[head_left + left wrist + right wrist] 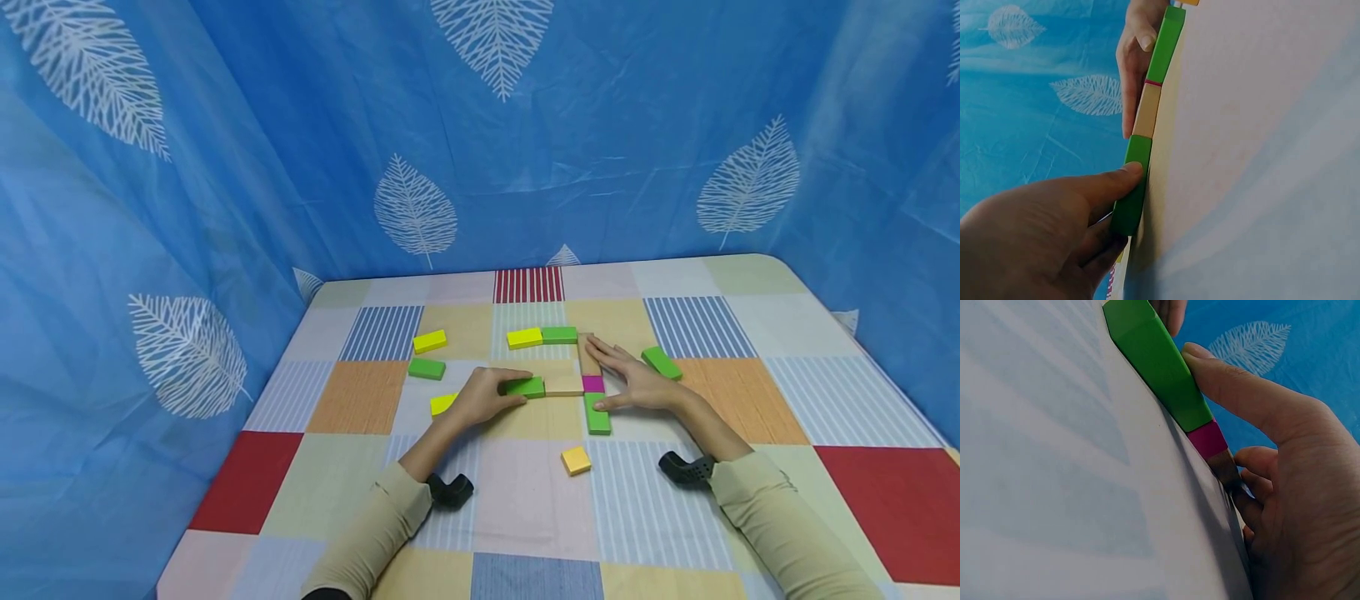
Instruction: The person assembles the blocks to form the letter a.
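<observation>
The left hand (pixel 486 395) is pinching a green block (pixel 532 387), the spread right hand (pixel 642 386) touching another block (pixel 598 422), in from the table's far edge (pixel 461 285)

The patchwork-covered counter (pixel 536 517) carries a magenta block (pixel 592 384) touching a wooden block (pixel 563 386) and a green block (pixel 598 425). Yellow blocks (pixel 430 342) lie toward the left edge, an orange-yellow block (pixel 576 461) toward the near edge, an angled green block (pixel 662 363) toward the right edge.

Blue curtain (pixel 585 167) hangs behind, white leaf prints (pixel 416 204) | patchwork-covered counter (pixel 536 500): 2 plain red squares (pixel 247 482) at opposite sides, 1 red-striped square (pixel 528 286) at far edge
</observation>
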A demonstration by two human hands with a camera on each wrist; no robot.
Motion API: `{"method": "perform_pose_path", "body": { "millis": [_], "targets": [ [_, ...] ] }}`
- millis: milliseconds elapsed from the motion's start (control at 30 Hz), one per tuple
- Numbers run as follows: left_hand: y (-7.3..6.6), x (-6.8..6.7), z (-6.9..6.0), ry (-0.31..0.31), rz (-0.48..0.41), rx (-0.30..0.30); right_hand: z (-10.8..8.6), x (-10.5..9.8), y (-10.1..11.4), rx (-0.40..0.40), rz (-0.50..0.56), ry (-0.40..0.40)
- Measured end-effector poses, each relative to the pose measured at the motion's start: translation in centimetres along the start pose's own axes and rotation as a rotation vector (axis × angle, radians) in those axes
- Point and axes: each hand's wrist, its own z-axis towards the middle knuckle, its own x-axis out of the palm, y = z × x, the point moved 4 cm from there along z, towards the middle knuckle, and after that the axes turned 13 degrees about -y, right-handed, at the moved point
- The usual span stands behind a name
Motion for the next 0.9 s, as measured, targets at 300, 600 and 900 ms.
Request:
{"method": "perform_pose_path", "body": {
  "millis": [300, 600, 900],
  "targets": [
    [-0.10, -0.03, 0.05, -0.008, 0.008, -0.005, 0.07, -0.08, -0.06, -0.001, -0.007, -0.001],
    [-0.24, -0.07, -0.10, -0.015, 0.013, -0.005, 0.05, -0.04, -0.06, 0.004, -0.002, 0.001],
    [-0.14, -0.07, -0.16, -0.028, 0.011, 0.008, 0.01, -0.01, -0.07, 0.006, 0.020, 0.007]
  ]
}}
